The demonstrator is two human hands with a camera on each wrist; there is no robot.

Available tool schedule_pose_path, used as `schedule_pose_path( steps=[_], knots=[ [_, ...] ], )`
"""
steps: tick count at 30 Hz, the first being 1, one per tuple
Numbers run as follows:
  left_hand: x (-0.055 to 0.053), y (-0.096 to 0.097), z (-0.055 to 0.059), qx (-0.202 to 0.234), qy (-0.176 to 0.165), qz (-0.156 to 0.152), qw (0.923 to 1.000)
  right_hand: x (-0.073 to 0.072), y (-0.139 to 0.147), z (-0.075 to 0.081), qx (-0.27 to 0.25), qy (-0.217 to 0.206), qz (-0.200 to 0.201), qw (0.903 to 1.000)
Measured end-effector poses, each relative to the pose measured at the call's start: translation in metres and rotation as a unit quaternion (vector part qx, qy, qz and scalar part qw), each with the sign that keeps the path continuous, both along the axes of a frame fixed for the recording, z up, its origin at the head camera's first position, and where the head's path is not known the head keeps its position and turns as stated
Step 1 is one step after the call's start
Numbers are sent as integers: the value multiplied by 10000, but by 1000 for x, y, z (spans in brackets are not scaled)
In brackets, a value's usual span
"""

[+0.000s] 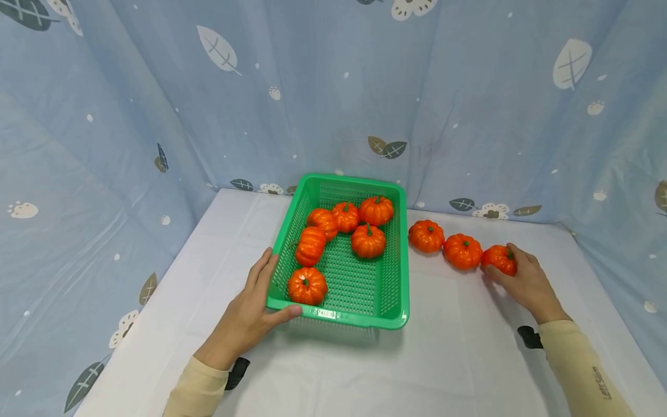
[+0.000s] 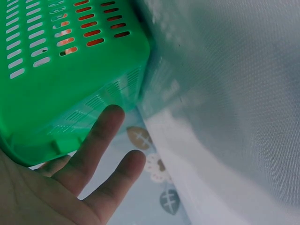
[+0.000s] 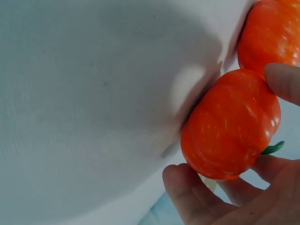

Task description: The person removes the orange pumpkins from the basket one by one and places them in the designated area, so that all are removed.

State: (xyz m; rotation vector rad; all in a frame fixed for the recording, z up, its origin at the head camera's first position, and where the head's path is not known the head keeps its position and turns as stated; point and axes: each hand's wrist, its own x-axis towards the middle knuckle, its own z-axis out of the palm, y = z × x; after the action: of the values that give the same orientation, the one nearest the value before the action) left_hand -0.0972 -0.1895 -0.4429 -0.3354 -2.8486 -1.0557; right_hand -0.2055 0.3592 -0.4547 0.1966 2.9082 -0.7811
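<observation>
My left hand point(image 1: 245, 318) spreads at one corner of the basket point(image 1: 359, 319), presumably steadying it; my right hand point(image 1: 530, 285) pinches the end pumpkin point(image 1: 498, 259), presumably against rolling.

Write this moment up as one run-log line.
left hand: touching green basket | right hand: gripping rightmost pumpkin | right of basket: row of three pumpkins, gripped one included | inside basket: six pumpkins

A blue curtain point(image 1: 323, 110) (leaf-printed) hangs behind a white tabletop point(image 1: 443, 359).
</observation>
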Motion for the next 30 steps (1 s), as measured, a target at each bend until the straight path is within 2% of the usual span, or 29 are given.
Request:
schedule_pose_path(
  steps=[13,16,22,30],
  knots=[
    [0,-1,-1,-1,24,-10,10000,5,-5,3,-173,48,-161,9997],
    [0,-1,-1,-4,32,-13,10000,5,-7,4,-133,180,-246,9994],
    [-1,-1,-1,12,33,-15,10000,9,-15,13,-81,1037,-167,9944],
    [-1,0,-2,24,52,-33,10000,15,-39,34,-529,2068,188,9768]
  ],
)
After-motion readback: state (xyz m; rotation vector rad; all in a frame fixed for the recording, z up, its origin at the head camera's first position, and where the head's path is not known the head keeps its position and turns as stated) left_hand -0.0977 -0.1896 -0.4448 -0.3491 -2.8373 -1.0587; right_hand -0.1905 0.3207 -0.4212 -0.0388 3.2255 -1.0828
